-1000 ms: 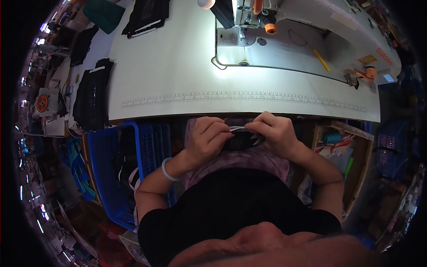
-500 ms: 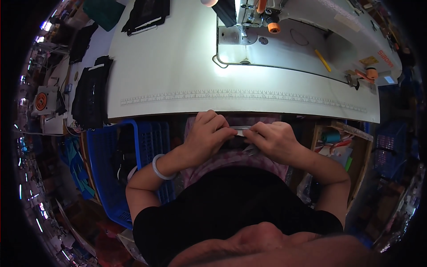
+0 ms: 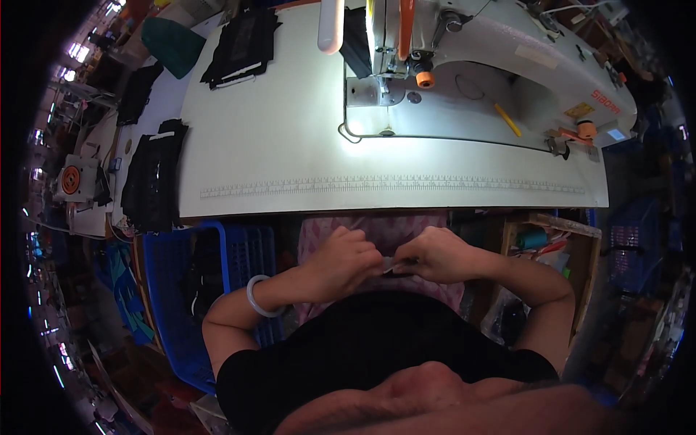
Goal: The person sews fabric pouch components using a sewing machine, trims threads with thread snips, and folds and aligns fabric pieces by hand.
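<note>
Over my lap, just off the table's front edge, my left hand (image 3: 342, 262) and my right hand (image 3: 438, 255) are closed close together. A small white strip (image 3: 388, 264) spans the gap between their fingertips, gripped from both sides. Its kind is too small to make out, and most of it is hidden by my fingers. Something dark shows under my right fingertips; I cannot tell what it is. Beneath the hands lies a pink checked cloth (image 3: 319, 235).
A sewing machine (image 3: 536, 80) stands on the white table (image 3: 275, 145). Stacks of black fabric pieces (image 3: 154, 177) lie at the left and the back. A blue basket (image 3: 161, 290) is at my left, an open wooden drawer (image 3: 584, 279) at my right. A yellow tool (image 3: 507, 120) rests by the machine.
The view has shifted, so table and machine sit lower in the picture. My hands have turned and drawn nearer my body, and less of the white strip shows between them.
</note>
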Available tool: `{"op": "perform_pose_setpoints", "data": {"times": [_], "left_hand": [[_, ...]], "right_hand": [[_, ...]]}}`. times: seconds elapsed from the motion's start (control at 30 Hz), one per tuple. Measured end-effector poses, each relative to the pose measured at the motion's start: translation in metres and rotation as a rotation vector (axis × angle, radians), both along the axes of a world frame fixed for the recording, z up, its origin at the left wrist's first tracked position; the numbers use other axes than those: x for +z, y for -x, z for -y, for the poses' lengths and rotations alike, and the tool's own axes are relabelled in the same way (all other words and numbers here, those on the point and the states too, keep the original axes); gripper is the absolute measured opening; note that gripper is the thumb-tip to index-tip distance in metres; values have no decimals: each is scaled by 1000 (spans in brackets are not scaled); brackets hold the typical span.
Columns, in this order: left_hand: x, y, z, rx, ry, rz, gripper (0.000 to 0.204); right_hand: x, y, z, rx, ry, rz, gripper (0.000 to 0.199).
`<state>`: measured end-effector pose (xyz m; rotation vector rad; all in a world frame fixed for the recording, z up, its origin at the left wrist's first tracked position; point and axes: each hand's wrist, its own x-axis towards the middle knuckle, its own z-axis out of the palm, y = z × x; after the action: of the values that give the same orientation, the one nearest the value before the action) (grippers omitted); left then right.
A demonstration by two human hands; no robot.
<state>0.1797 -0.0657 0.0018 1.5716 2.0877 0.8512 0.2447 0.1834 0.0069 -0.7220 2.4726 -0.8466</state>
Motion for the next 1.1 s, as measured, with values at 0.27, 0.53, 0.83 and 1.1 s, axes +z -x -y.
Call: {"op": "perform_pose_setpoints", "data": {"times": [0.27, 0.53, 0.83, 1.1], "left_hand": [[-3, 2, -7, 253, -128, -51, 11], [-2, 32, -6, 210, -120, 219, 14], [36, 91, -37, 360, -16, 181, 23], [5, 193, -56, 380, 62, -83, 26]], "right_hand": [[0, -13, 2, -175, 42, -256, 16], [-10, 12, -10, -261, 353, -132, 17], [17, 71, -16, -473, 497, -115, 40], [2, 133, -35, -198, 176, -616, 44]]}}
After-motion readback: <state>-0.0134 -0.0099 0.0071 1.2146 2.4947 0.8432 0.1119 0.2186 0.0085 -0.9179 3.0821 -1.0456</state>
